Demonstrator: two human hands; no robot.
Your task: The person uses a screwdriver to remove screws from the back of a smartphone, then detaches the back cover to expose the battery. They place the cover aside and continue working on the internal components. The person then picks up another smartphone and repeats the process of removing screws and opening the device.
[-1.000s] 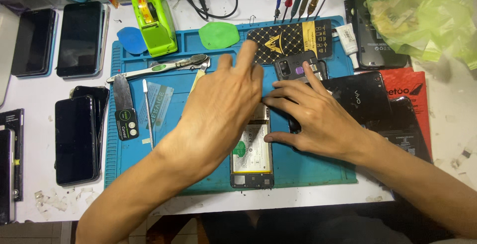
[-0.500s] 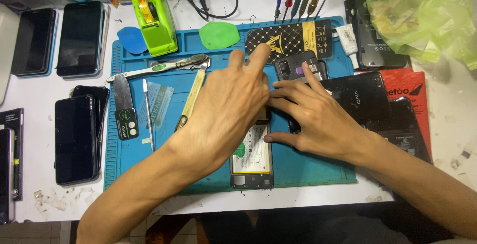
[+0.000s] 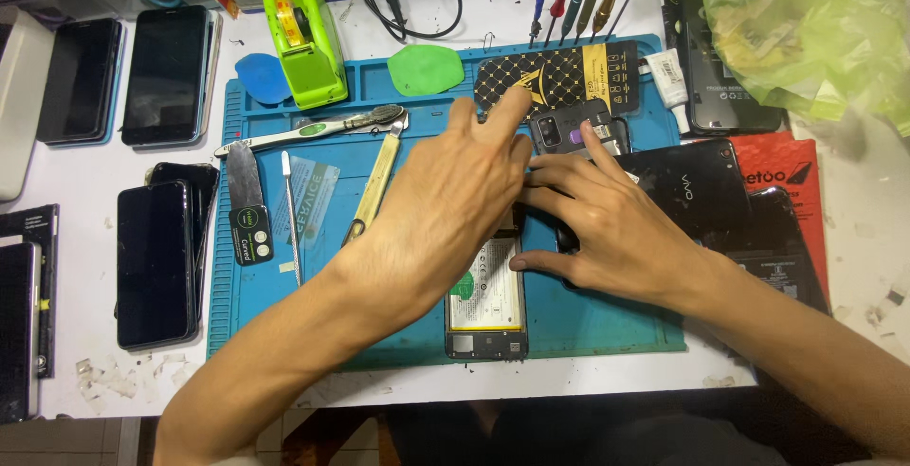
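An opened phone lies back-up at the six o'clock edge of the blue mat, its battery showing. The left hand lies flat over the phone's upper half, fingers spread and gripping nothing. The right hand presses down from three o'clock, thumb against the phone's side, fingers loosely extended. At nine o'clock lie a yellow knife and tweezers; a green tape dispenser stands at eleven.

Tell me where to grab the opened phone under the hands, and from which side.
Grip the opened phone by its long edges at the near end, coming from the table's front edge. That end lies flat and bare, while the left hand and right hand cover the far end.
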